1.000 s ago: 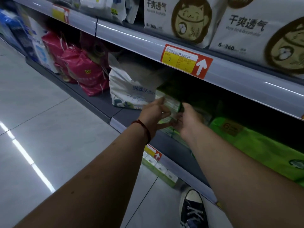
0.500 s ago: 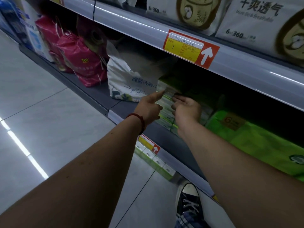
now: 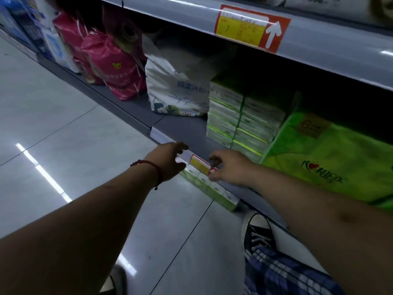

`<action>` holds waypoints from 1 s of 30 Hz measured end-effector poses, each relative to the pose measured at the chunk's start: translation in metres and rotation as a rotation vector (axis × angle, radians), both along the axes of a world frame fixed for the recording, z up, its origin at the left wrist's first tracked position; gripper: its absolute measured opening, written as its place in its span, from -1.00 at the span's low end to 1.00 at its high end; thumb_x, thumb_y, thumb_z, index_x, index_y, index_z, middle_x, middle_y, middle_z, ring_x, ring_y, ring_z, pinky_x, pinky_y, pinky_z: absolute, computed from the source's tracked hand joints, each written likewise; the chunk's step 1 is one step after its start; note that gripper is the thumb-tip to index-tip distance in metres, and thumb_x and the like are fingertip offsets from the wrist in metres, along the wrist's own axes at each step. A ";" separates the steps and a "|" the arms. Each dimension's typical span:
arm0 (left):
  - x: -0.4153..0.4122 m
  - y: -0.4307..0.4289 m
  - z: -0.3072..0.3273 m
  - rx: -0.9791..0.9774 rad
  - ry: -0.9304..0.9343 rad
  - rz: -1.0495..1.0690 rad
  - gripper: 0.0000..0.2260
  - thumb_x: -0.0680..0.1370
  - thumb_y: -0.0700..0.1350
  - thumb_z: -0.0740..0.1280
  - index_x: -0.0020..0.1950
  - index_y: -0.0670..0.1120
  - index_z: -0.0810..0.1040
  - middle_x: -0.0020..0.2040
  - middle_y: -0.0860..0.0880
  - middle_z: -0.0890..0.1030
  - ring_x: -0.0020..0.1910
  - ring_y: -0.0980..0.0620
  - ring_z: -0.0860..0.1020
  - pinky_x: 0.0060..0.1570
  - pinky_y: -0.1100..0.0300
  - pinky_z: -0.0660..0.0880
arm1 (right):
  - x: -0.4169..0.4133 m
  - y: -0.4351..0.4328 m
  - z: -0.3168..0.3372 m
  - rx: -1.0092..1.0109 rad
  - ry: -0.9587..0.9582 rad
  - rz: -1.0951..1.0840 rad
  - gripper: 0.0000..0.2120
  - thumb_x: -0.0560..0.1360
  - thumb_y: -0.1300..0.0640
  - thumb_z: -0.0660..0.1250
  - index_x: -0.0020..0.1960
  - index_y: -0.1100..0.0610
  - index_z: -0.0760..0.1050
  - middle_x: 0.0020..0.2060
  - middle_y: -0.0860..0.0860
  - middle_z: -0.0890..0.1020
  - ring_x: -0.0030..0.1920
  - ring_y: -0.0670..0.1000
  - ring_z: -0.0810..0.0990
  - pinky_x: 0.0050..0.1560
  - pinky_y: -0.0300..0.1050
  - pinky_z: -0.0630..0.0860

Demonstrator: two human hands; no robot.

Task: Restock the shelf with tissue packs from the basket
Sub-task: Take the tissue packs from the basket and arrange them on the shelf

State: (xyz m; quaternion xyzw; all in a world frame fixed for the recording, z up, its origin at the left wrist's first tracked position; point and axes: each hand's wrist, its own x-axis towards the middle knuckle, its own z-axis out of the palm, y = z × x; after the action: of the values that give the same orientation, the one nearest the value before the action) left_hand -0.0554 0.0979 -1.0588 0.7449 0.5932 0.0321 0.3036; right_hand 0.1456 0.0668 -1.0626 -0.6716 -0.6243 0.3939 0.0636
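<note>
Head view looks down along a store shelf (image 3: pixel 187 126) whose grey deck runs from far left to near right. Both hands hang at its front lip, empty. The left hand (image 3: pixel 170 161), with a red cord bracelet (image 3: pixel 153 167) at the wrist, has its fingers loosely spread and curled toward the edge strip; the right hand (image 3: pixel 228 167) is just beside it, fingers bent and slightly apart, fingertips near the yellow price tag (image 3: pixel 201 165) on the rail. Neither hand grips anything. Further in on the deck stands a stack of green-and-white tissue packs (image 3: pixel 238 122), two columns wide and several layers high, touching a white floral bag (image 3: pixel 176 94) on its left and a large bright green wrapped bundle (image 3: pixel 331 158) on its right. Pink bags (image 3: pixel 114 67) sit farther left. Below the shelf lip, a row of more small green packs (image 3: pixel 214 192) lies on the floor against the base. A black sneaker (image 3: pixel 258 233) and a plaid trouser leg (image 3: pixel 282 273) show near right on the glossy tile floor (image 3: pixel 63 128). A red-and-yellow tag with a white arrow (image 3: pixel 252 27) sits on the upper shelf rail.
</note>
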 end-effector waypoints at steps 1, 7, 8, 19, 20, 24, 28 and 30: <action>-0.002 -0.002 -0.009 -0.028 0.035 -0.005 -0.50 0.61 -0.13 0.41 0.54 -0.01 0.40 0.44 -0.08 0.53 0.38 -0.11 0.51 0.37 0.02 0.45 | -0.004 -0.007 -0.015 -0.065 -0.015 0.015 -0.39 0.45 0.10 0.58 0.43 0.14 0.46 0.26 0.07 0.60 0.22 0.08 0.59 0.26 -0.04 0.53; -0.007 -0.011 -0.078 -0.060 0.171 -0.089 -0.48 0.63 -0.08 0.36 0.59 -0.01 0.33 0.55 -0.08 0.40 0.48 -0.13 0.41 0.47 0.00 0.38 | -0.009 -0.047 -0.096 -0.018 -0.177 0.027 -0.45 0.60 0.15 0.36 0.55 0.10 0.31 0.41 0.13 0.51 0.35 0.18 0.52 0.32 0.02 0.50; -0.005 -0.010 -0.088 -0.052 0.185 -0.124 -0.47 0.64 -0.08 0.35 0.60 0.00 0.32 0.57 -0.07 0.36 0.50 -0.13 0.38 0.49 -0.01 0.37 | -0.008 -0.052 -0.104 0.018 -0.211 0.049 -0.47 0.61 0.17 0.33 0.55 0.08 0.31 0.41 0.12 0.51 0.36 0.19 0.51 0.33 0.04 0.50; 0.018 -0.017 -0.142 0.026 0.285 -0.252 -0.28 0.62 -0.19 0.35 0.69 0.02 0.06 0.69 -0.01 0.04 0.57 -0.17 0.24 0.42 -0.04 0.44 | -0.026 -0.061 -0.143 0.137 -0.697 0.199 -0.16 0.63 0.04 0.32 0.65 0.24 -0.17 0.62 0.24 0.14 0.61 0.24 0.16 0.57 0.12 0.18; 0.018 -0.019 -0.143 0.041 0.291 -0.246 -0.26 0.61 -0.19 0.37 0.69 0.03 0.06 0.68 -0.02 0.05 0.55 -0.17 0.25 0.38 -0.03 0.47 | -0.028 -0.061 -0.145 0.140 -0.738 0.187 -0.15 0.63 0.05 0.33 0.64 0.28 -0.16 0.61 0.27 0.15 0.60 0.26 0.18 0.56 0.14 0.18; 0.018 -0.020 -0.147 0.063 0.263 -0.223 -0.20 0.60 -0.17 0.41 0.69 0.07 0.00 0.64 -0.05 0.11 0.51 -0.18 0.29 0.32 0.01 0.50 | -0.029 -0.063 -0.144 0.178 -0.863 0.311 -0.18 0.64 0.10 0.30 0.61 0.37 -0.16 0.55 0.35 0.22 0.52 0.33 0.31 0.50 0.16 0.30; 0.019 -0.020 -0.151 0.088 0.228 -0.169 -0.18 0.59 -0.22 0.41 0.69 0.09 -0.01 0.58 -0.07 0.19 0.44 -0.15 0.35 0.23 0.09 0.51 | -0.029 -0.064 -0.147 0.245 -0.880 0.437 -0.29 0.66 0.08 0.29 0.60 0.35 -0.02 0.48 0.35 0.31 0.45 0.29 0.41 0.44 0.09 0.39; 0.016 -0.021 -0.156 0.087 0.206 -0.130 -0.15 0.57 -0.25 0.41 0.69 0.13 -0.01 0.53 -0.09 0.23 0.42 -0.15 0.38 0.24 0.10 0.51 | -0.031 -0.063 -0.149 0.267 -0.858 0.412 -0.31 0.65 0.07 0.30 0.58 0.35 0.03 0.44 0.33 0.35 0.40 0.25 0.43 0.41 0.04 0.42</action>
State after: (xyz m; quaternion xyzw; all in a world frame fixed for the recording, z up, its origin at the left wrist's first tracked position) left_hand -0.0390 0.0773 -1.2146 0.7937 0.5697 -0.0387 0.2096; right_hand 0.1146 0.0039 -1.2116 -0.6220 -0.7589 0.0028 -0.1930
